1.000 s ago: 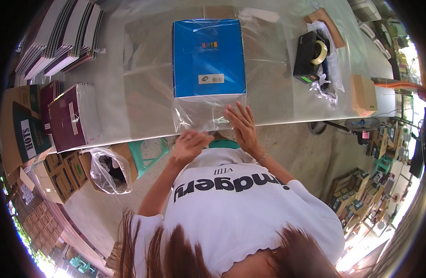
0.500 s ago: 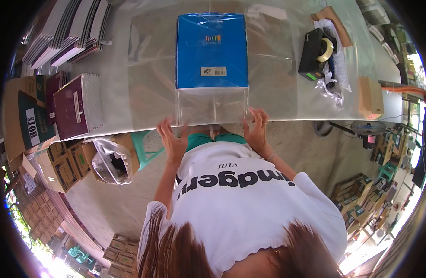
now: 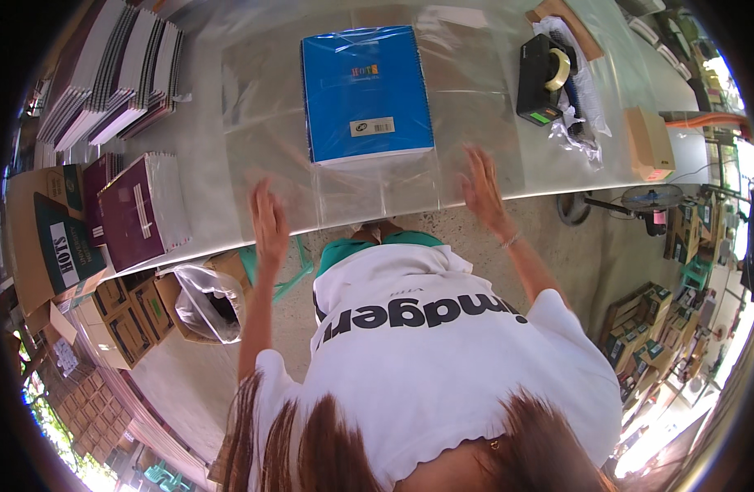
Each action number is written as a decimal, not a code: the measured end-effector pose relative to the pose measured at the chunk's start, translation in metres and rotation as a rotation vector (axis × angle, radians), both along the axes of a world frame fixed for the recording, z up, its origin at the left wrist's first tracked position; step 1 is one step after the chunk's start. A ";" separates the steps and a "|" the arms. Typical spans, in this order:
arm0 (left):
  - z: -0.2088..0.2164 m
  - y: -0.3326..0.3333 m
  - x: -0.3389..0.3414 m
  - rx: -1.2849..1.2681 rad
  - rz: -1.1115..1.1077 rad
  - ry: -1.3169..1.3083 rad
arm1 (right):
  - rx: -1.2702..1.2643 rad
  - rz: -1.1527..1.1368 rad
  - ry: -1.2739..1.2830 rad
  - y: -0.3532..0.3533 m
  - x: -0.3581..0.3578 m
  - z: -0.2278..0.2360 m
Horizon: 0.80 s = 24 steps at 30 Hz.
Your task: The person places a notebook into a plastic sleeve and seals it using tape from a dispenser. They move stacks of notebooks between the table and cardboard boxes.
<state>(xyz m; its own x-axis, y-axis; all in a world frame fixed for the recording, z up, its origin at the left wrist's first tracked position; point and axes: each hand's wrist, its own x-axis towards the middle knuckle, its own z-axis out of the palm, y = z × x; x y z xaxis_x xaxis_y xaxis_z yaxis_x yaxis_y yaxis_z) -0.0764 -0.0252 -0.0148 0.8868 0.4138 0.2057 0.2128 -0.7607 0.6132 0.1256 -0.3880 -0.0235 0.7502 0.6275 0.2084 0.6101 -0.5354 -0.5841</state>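
Observation:
A thick blue spiral-bound notebook (image 3: 367, 92) lies on the table in front of me, with clear plastic film over and around it. A loose end of the plastic film (image 3: 377, 190) stretches from the notebook's near edge to the table edge. My left hand (image 3: 268, 215) hovers near the table edge, left of that film end, fingers extended and somewhat blurred. On the other side, my right hand (image 3: 481, 187) is raised beside the film, its fingers stretched out. Neither hand holds anything, and both are apart from the notebook.
Stacked spiral notebooks (image 3: 106, 74) stand at the far left, with maroon notebooks (image 3: 135, 211) nearer, beside an open cardboard box (image 3: 45, 238). A black tape dispenser (image 3: 537, 80) sits at the right, near a small carton (image 3: 649, 143). A plastic-lined box (image 3: 209, 303) stands below the table's left side.
Both hands have moved apart and up from the film's end, the left one leftward, the right one rightward. The view has tilted slightly.

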 end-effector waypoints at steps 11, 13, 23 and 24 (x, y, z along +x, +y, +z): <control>0.052 0.046 0.122 0.537 -0.789 0.318 | -0.393 0.538 -0.196 0.062 0.082 0.044; 0.038 0.037 0.123 0.485 -0.806 0.310 | -0.259 0.506 -0.184 0.072 0.075 0.025; -0.006 0.009 0.105 0.016 -0.450 -0.032 | -0.047 0.403 -0.070 0.077 0.070 0.010; -0.002 0.015 0.102 -0.028 -0.516 0.011 | -0.105 0.421 -0.074 0.071 0.076 0.012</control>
<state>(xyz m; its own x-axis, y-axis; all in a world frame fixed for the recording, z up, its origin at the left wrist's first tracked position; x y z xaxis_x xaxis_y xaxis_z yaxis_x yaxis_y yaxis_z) 0.0257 -0.0102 -0.0173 0.9790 -0.0724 0.1904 -0.1790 -0.7516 0.6348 0.2011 -0.3174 -0.0116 0.4099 0.8960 0.1707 0.8261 -0.2853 -0.4860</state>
